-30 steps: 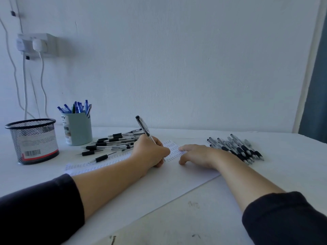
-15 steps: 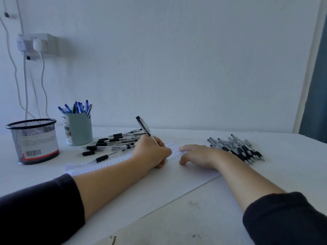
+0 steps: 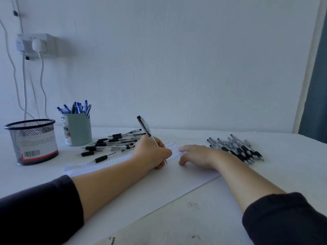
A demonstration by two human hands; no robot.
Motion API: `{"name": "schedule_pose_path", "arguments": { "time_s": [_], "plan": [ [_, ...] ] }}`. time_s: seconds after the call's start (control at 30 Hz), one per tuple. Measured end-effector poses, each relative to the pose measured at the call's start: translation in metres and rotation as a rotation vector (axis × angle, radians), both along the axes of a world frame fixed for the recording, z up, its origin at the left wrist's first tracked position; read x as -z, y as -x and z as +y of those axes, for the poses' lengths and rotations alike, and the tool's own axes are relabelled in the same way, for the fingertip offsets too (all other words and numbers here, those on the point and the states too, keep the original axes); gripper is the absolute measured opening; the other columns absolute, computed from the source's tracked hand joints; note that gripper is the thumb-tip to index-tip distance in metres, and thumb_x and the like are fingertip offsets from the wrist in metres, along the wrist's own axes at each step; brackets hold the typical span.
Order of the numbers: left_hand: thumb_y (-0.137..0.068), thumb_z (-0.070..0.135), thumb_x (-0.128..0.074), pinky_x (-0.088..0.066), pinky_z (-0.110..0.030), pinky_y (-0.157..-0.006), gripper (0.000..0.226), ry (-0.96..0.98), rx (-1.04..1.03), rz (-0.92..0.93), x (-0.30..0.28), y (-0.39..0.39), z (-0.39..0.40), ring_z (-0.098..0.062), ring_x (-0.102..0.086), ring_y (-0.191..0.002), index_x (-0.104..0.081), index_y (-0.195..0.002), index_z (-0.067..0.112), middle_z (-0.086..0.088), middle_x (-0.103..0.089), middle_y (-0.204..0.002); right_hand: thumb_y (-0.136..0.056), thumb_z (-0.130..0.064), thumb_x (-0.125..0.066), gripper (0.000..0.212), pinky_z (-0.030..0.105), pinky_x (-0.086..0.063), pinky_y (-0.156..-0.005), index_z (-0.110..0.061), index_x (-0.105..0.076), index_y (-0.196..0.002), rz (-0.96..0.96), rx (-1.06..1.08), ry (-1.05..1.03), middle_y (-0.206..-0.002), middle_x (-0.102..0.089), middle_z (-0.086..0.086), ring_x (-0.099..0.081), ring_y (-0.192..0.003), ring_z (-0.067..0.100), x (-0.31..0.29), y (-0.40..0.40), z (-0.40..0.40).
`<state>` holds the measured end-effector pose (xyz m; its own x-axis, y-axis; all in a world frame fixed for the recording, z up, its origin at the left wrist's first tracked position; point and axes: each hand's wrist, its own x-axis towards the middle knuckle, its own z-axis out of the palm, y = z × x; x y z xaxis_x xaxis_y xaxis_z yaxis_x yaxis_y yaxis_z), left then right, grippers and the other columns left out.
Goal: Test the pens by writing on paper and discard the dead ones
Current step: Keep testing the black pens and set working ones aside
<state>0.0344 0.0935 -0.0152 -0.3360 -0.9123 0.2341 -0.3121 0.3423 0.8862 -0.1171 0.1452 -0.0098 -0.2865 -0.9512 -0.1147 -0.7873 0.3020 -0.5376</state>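
Counts on the worktop

One sheet of paper [image 3: 159, 183], one pen in hand [image 3: 144, 129], two containers at the far left: a mesh basket [image 3: 31, 141] and a cup [image 3: 77, 129]; two loose pen piles [image 3: 115, 140] [image 3: 237, 147], too overlapped to count.

The left hand [image 3: 150, 152] hides the pen [image 3: 144, 128]'s lower barrel and part of the paper [image 3: 185, 175]. The paper's written marks are too small to read. Both sleeves run past the bottom edge.
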Motion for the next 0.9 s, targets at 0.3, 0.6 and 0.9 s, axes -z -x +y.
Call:
{"name": "schedule_pose_path", "arguments": {
  "time_s": [0.3,0.6,0.9],
  "plan": [
    [-0.089,0.005,-0.057,-0.043,-0.021,-0.039,0.013,-0.215,-0.015,0.381,-0.009,-0.007,-0.006,-0.016,-0.051,-0.043,-0.055,-0.076,0.004,-0.01,-0.056,-0.058,-0.083,-0.036,-0.059,0.062,0.036,-0.027,-0.11,-0.041,-0.038,-0.141,0.009,-0.007,-0.003,-0.154,-0.028,0.0,-0.028,-0.139,0.022,-0.001,-0.001,0.003],
    [-0.088,-0.012,-0.037,-0.049,-0.031,-0.062,0.024,-0.301,-0.113,0.62,-0.031,-0.022,-0.027,-0.02,-0.052,-0.057,-0.051,-0.081,0.007,-0.01,-0.049,-0.069,-0.087,-0.032,-0.056,0.06,0.033,-0.025,-0.11,-0.037,-0.035,-0.144,0.04,-0.044,-0.005,-0.153,-0.029,-0.006,-0.021,-0.141,0.019,-0.005,-0.005,0.007],
    [-0.097,0.048,-0.041,-0.022,-0.021,-0.039,0.026,-0.421,-0.003,0.565,-0.032,-0.026,-0.023,-0.012,-0.03,-0.045,-0.051,-0.095,0.024,-0.003,-0.043,-0.069,-0.086,-0.032,-0.057,0.059,0.032,-0.027,-0.108,-0.039,-0.037,-0.141,0.04,-0.024,-0.008,-0.151,-0.031,-0.005,-0.024,-0.139,0.02,-0.005,-0.007,0.005]
  ]
}}
